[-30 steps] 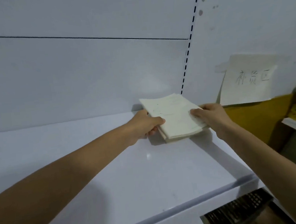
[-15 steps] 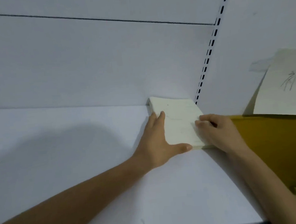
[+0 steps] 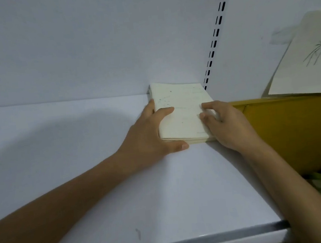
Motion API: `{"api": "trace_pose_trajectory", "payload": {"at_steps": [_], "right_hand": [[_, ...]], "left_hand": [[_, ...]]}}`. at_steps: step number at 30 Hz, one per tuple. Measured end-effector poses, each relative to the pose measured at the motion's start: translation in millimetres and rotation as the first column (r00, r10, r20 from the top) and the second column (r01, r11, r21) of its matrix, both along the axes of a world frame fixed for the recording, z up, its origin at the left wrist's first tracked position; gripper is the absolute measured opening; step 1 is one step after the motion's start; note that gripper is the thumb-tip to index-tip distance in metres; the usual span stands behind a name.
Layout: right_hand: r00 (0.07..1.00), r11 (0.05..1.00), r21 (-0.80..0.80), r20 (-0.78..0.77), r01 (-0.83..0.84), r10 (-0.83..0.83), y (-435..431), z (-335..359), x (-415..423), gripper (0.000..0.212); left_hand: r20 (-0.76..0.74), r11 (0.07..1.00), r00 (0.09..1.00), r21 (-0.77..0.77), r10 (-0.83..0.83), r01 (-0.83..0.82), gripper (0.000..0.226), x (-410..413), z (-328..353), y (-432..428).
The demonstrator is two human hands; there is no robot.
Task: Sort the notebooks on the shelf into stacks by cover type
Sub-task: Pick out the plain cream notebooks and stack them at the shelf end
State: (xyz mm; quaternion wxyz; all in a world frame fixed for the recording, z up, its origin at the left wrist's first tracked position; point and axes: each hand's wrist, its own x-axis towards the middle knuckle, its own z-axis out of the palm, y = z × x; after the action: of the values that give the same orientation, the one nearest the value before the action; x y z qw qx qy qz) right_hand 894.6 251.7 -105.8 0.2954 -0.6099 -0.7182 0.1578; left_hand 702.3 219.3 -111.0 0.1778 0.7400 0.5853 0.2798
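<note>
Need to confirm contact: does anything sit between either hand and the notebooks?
Nothing visible. The left hand lies against the left edge of the notebooks, and the right hand curls onto their right edge.

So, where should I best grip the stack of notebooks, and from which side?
Its near edge, coming from the front, seems best: the stack of notebooks lies flat on the shelf, its far end at the back wall, a yellow box to its right.
</note>
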Motion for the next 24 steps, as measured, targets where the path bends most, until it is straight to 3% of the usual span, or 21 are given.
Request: {"api": "trace_pose_trajectory", "payload": {"at_steps": [2, 8, 16, 20, 24], "right_hand": [[1.000, 1.000, 0.000, -0.011, -0.020, 0.020, 1.9, -1.5, 0.0, 0.037], [0.997, 1.000, 0.017, -0.071, 0.015, -0.014, 4.6, -5.1, -0.1, 0.041], [0.999, 0.997, 0.064, 0.030, 0.030, -0.032, 3.4, -4.1, -3.4, 0.033], [0.982, 0.962, 0.268, 0.157, 0.058, -0.102, -12.3, 2.4, -6.5, 0.042], [0.978, 0.910, 0.414, 0.200, -0.030, -0.059, -36.2, 19.7, -30.4, 0.040]], "left_hand": [[-0.095, 1.000, 0.995, 0.026, -0.003, 0.005, 0.091, -1.7, -1.5, -0.4], [-0.140, 0.999, 0.990, 0.030, -0.019, 0.023, 0.091, -1.7, -0.5, -2.7], [-0.176, 0.998, 0.984, 0.058, -0.024, 0.034, 0.082, 1.1, -3.9, -2.9], [-0.186, 0.988, 0.983, 0.151, 0.000, 0.028, 0.098, -2.8, 2.2, -17.5], [-0.262, 0.979, 0.961, 0.200, 0.089, -0.036, 0.084, -47.2, 14.3, -47.6]]}}
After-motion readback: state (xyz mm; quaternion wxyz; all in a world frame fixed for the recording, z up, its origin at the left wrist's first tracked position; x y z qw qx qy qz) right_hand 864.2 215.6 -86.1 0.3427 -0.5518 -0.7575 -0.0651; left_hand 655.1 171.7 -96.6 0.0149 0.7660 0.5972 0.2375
